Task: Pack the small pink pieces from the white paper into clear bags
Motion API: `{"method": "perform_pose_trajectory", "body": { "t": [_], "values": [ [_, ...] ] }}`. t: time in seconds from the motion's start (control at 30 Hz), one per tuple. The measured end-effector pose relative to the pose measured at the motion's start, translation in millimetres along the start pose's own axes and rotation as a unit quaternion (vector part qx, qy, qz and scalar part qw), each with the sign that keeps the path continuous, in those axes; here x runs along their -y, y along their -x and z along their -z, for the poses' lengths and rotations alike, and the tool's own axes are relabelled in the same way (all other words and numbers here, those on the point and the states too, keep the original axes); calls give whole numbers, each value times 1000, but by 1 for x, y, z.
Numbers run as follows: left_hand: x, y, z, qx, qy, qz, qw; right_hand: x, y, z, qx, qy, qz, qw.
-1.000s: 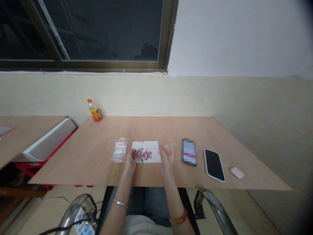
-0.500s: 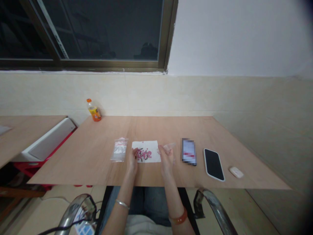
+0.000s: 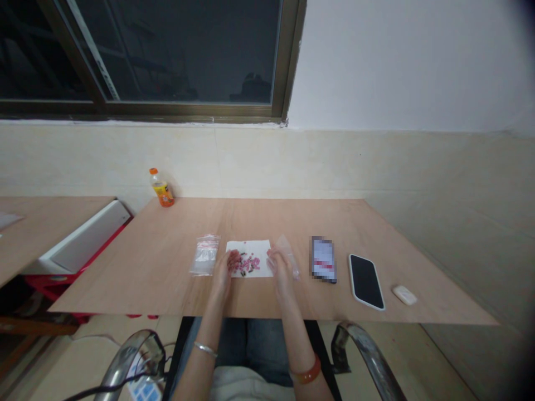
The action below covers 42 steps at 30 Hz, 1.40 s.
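Pink pieces (image 3: 249,263) lie on a white sheet (image 3: 259,247), nearer the front edge of the table (image 3: 334,218). Fingers curled, the left hand (image 3: 223,270) is at the sheet's left edge, the right hand (image 3: 283,274) at its right, by a clear bag (image 3: 287,245); I can't tell their grip. Wood stretches beyond.

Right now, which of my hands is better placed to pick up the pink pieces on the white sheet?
Probably your left hand: it is right at the pink pieces. Your right hand is farther from them, at the right edge of the white sheet, beside a clear bag.
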<state>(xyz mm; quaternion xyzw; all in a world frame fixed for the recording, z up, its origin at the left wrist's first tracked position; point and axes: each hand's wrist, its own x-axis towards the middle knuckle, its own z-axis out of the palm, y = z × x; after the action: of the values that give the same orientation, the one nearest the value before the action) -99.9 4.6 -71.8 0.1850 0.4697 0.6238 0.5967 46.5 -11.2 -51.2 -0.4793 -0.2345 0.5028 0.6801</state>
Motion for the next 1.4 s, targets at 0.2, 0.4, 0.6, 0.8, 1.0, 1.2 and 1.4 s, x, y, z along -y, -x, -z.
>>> {"method": "perform_pose_trajectory", "body": {
  "t": [0.2, 0.4, 0.6, 0.8, 1.0, 1.2, 1.4],
  "values": [
    [-27, 18, -1, 165, -117, 131, 970, 4, 7, -5, 116, 154, 133, 972],
    [-46, 27, -8, 179, -50, 173, 967, 4, 27, -19, 257, 223, 229, 912],
    [-54, 26, 5, 119, -77, 47, 989, -10, 35, -29, 274, 326, 319, 847],
    [-67, 10, 32, 70, -64, -25, 995, -18, 46, -38, 255, 421, 339, 802],
    [-60, -27, 76, -37, -144, -169, 974, -35, 58, -61, 344, 515, 312, 720],
    [-51, -43, 94, -105, -344, -258, 897, -68, 59, -77, 394, 563, 249, 682],
    [-48, -42, 90, -15, -523, -307, 795, -79, 64, -87, 383, 600, 215, 669]
  ]
}}
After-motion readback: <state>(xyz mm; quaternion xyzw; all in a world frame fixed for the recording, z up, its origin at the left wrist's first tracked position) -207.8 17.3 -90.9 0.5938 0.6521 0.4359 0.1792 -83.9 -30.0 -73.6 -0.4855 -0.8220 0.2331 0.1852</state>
